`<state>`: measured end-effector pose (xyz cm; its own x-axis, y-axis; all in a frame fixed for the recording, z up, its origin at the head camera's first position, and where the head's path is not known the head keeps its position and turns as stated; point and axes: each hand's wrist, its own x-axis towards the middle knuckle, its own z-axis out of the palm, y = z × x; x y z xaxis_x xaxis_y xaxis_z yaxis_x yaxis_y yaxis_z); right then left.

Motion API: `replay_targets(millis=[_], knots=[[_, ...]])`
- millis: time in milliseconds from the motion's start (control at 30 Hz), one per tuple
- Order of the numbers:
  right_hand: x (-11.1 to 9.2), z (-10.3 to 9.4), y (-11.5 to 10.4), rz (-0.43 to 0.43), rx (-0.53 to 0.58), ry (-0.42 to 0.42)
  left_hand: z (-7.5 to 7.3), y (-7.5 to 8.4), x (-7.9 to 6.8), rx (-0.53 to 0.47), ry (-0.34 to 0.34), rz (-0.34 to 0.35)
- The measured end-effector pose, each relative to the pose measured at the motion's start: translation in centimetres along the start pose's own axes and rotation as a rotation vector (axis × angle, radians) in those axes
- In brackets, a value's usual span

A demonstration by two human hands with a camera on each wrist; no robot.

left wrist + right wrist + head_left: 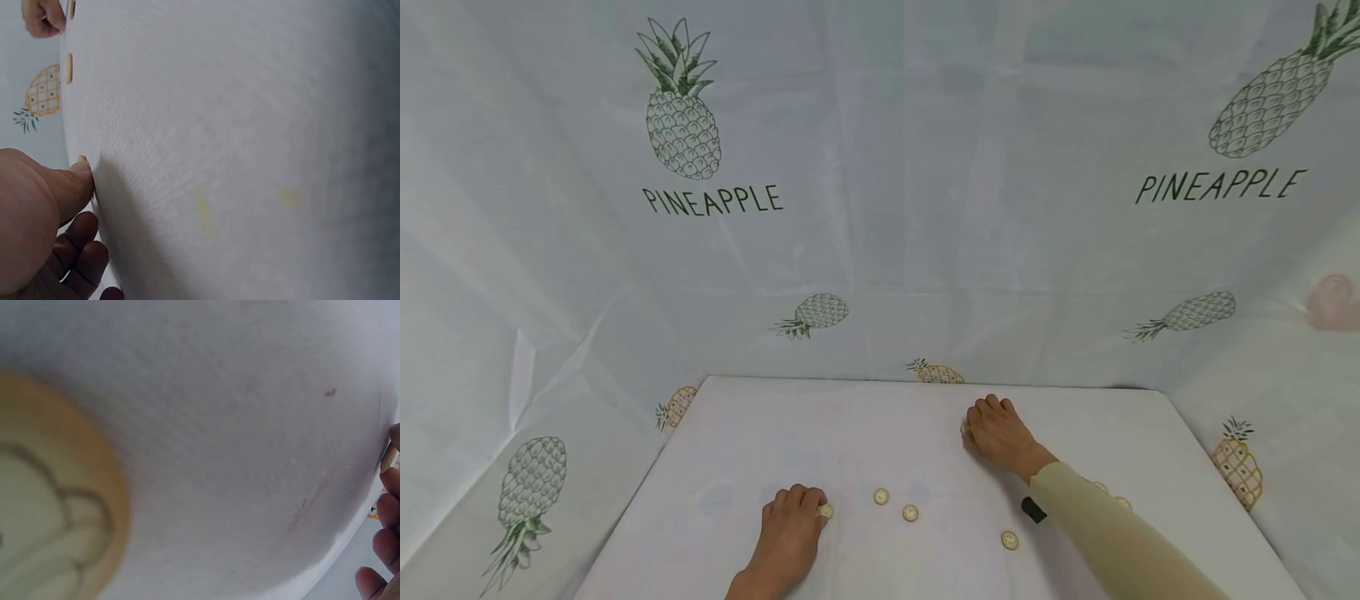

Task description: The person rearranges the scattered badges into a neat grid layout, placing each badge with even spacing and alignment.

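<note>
White tabletop (895,450), fine woven texture. On it: small, round, pale-yellow, wood-like disc (1009,540). Left of that disc, slightly beyond: two similar discs (881,497). Right, beyond it: two partly hidden discs (1123,503).

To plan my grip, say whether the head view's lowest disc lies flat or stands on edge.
Flat: the disc shows its whole round face upward.

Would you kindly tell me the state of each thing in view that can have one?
Left hand: pinching a wooden disc.
Right hand: pinching another wooden disc.
Three loose wooden discs: lying flat, untouched.
Two other wooden discs: partly hidden by the sleeve.
Black object: by the sleeve, kind unclear.
White tabletop: faintly marked.
Pineapple-print sheet: hanging, creased.
</note>
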<state>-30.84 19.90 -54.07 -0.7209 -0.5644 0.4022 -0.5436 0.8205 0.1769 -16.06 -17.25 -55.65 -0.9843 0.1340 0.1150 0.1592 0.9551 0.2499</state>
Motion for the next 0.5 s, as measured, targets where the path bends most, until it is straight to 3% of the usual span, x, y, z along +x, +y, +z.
replay_targets(millis=[500], knots=[[-0.94, -0.01, -0.04, 0.074, 0.079, -0.095, 0.12, 0.15, 0.05, -0.003, -0.014, -0.028]])
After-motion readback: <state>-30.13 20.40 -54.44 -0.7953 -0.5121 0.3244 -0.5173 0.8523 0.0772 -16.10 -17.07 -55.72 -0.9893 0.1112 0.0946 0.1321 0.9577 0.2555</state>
